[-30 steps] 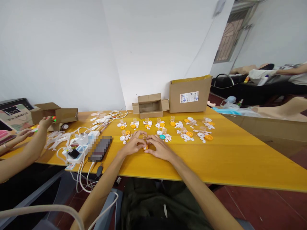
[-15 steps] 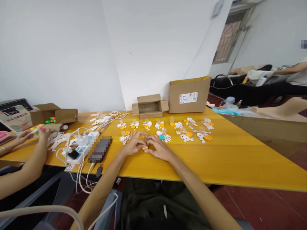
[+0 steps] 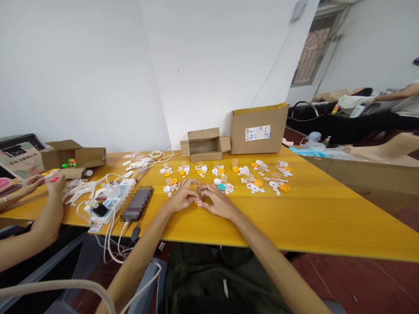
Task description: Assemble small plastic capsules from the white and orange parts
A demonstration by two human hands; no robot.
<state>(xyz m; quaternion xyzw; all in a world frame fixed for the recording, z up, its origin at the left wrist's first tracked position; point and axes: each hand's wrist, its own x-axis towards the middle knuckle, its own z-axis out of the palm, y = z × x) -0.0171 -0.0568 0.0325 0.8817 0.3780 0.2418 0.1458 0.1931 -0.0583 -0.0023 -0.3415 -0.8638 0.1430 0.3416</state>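
Over the yellow table my left hand and my right hand meet, fingers curled and closed round a small orange-and-white plastic part. Their fingers hide most of it. A transparent plastic cup shows just beyond the fingertips, partly covered. To the left of my left hand lie white toothed discs and an orange disc. Past my right hand are a teal ring and a white ring, with small perforated white pieces beside them.
Several more clusters of orange, white and transparent parts spread across the table. Behind stand an open small carton and a large cardboard box. At left lie a phone, a power strip with cables, and another person's hands.
My hands stay almost in place, with slight finger movement around the part, which now shows more orange. The other person's hands at left have shifted a little.
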